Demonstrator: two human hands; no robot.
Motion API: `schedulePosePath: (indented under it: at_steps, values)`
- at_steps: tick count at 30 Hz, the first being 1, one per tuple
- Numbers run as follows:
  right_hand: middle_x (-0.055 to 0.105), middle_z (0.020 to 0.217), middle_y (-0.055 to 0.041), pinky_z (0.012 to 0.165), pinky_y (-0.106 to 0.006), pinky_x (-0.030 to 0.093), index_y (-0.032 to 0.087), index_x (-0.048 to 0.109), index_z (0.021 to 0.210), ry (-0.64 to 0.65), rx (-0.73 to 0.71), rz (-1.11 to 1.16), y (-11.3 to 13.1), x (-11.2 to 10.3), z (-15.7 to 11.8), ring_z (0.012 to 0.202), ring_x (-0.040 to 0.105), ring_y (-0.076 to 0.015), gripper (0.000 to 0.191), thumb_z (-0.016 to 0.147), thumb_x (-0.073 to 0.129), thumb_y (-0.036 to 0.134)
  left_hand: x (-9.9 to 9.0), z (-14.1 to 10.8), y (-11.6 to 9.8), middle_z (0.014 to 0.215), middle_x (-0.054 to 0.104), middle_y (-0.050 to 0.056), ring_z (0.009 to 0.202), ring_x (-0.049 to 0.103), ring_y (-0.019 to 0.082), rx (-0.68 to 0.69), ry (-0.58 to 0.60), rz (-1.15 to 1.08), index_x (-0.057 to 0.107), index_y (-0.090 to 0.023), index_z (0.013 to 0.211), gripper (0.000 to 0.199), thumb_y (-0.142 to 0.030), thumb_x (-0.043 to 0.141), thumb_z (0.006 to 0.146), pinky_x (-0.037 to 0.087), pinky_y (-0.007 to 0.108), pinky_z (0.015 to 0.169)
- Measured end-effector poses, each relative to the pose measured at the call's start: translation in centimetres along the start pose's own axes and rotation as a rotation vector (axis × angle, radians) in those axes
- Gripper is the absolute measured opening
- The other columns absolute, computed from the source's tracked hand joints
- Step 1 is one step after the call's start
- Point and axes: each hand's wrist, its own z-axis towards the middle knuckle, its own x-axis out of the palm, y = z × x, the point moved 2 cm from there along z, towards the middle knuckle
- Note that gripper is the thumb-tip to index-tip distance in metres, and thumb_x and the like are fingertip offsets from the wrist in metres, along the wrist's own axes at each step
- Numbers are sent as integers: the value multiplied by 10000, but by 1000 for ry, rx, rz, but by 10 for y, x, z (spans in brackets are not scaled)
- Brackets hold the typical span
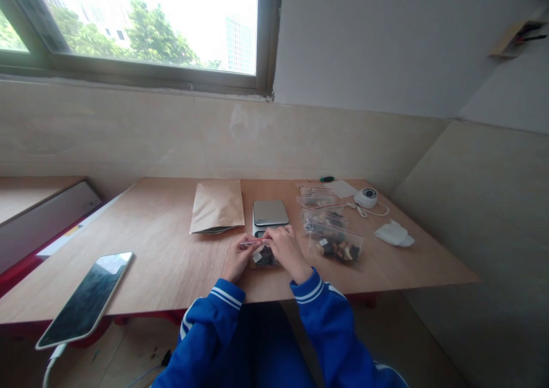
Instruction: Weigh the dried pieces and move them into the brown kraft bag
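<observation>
A clear zip bag [265, 258] with dark contents and a small white label lies at the table's near edge, its red-lined top raised between my hands. My left hand [238, 255] pinches the left end of that top edge. With bent fingers, my right hand [285, 248] grips the same edge further right and covers part of the bag. Just behind my hands sits a kitchen scale [271, 212], its plate bare and its front partly hidden by my fingers. To the left of the scale lies a brown kraft paper pouch [218, 206].
Several filled zip bags [341, 248] lie in a row right of the scale. Beyond them are a small white fan-like device [366, 197] with a cord, a crumpled white tissue [394, 234] and a green-handled tool [326, 179]. A phone [88, 298] with a cable stands at the left.
</observation>
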Motion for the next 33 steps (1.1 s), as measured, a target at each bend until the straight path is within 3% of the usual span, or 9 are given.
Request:
schedulePosePath:
  at_steps: [5, 11, 17, 23, 29, 33]
  values:
    - [673, 758, -34, 732, -312, 295, 208, 599, 826, -39, -9, -63, 2, 5, -2, 813, 542, -205, 188, 867, 494, 58, 0, 0, -2, 767, 647, 43, 748, 589, 170, -37, 21, -1, 660, -162, 772, 270, -424, 691, 716, 459, 277, 701]
    - [689, 794, -13, 750, -303, 299, 234, 646, 846, -78, 3, 23, -10, 8, -7, 772, 539, -183, 151, 921, 515, 242, -5, 1, -2, 805, 665, 39, 811, 603, 186, -13, -58, 42, 681, -175, 810, 284, -443, 680, 716, 460, 282, 757]
    - [685, 720, -5, 778, -296, 303, 234, 675, 757, -63, 72, 76, -20, 2, -8, 722, 559, -162, 230, 892, 518, 135, -5, 2, -3, 758, 647, 18, 752, 584, 159, -9, -34, 65, 690, -177, 792, 270, -438, 677, 724, 438, 250, 699]
    - [723, 792, -21, 756, -303, 336, 246, 712, 847, -21, 73, 163, -29, -2, -13, 770, 618, -183, 144, 883, 575, 266, -6, 2, -2, 827, 649, 39, 718, 556, 144, -44, -72, -19, 709, -172, 848, 374, -519, 586, 780, 434, 245, 651]
    - [744, 833, -13, 804, -324, 370, 263, 729, 856, 95, 42, 237, -57, -32, -29, 794, 659, -199, 181, 869, 553, 219, 1, -3, -9, 659, 616, 35, 650, 536, 156, -131, 86, -13, 671, -172, 675, 446, -580, 532, 790, 425, 270, 634]
    - [743, 814, -23, 738, -301, 412, 249, 734, 806, 122, 129, 184, -98, -70, -42, 769, 664, -203, 205, 840, 536, 208, 2, -2, -13, 662, 608, 41, 579, 475, 136, -141, 68, 3, 679, -162, 724, 525, -638, 470, 790, 391, 263, 572]
